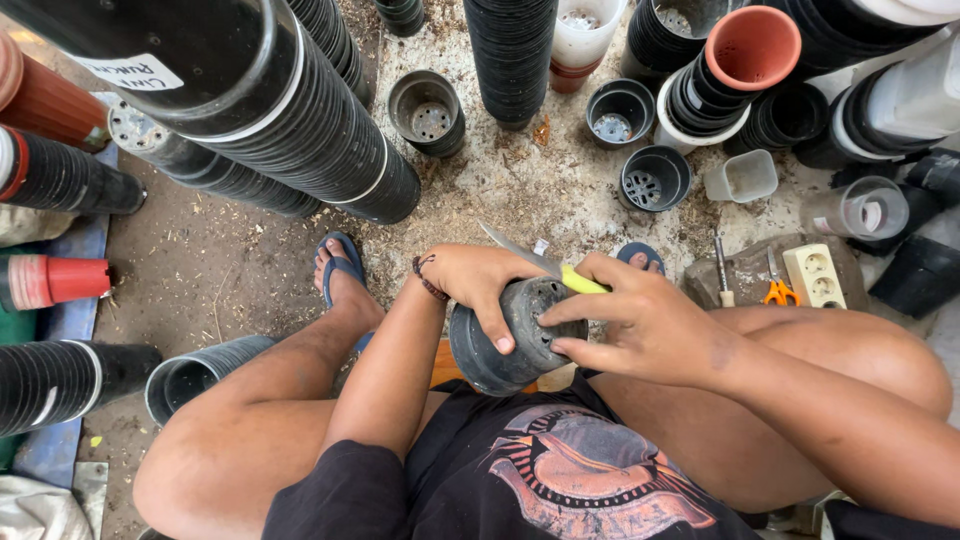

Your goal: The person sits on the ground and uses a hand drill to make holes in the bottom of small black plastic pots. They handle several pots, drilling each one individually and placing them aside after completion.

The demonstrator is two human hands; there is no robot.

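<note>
We clamp left hand on the upturned black pot – right hand grips knife, blade toward 11 o'clock – cutting looks barely begun.

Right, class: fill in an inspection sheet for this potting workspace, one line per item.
Surface: bare ground, strewn with wood shavings.
Job's things: dark plastic pot held bottom-up; knife with a yellow-green handle.
Clutter: loose pots, orange scissors, screwdriver.
Hands: left hand grips the pot; right hand holds the knife against it.
Cables: nothing seen; a power strip lies nearby.
Surroundings: tall stacks of black pots, a terracotta-coloured pot.
</note>
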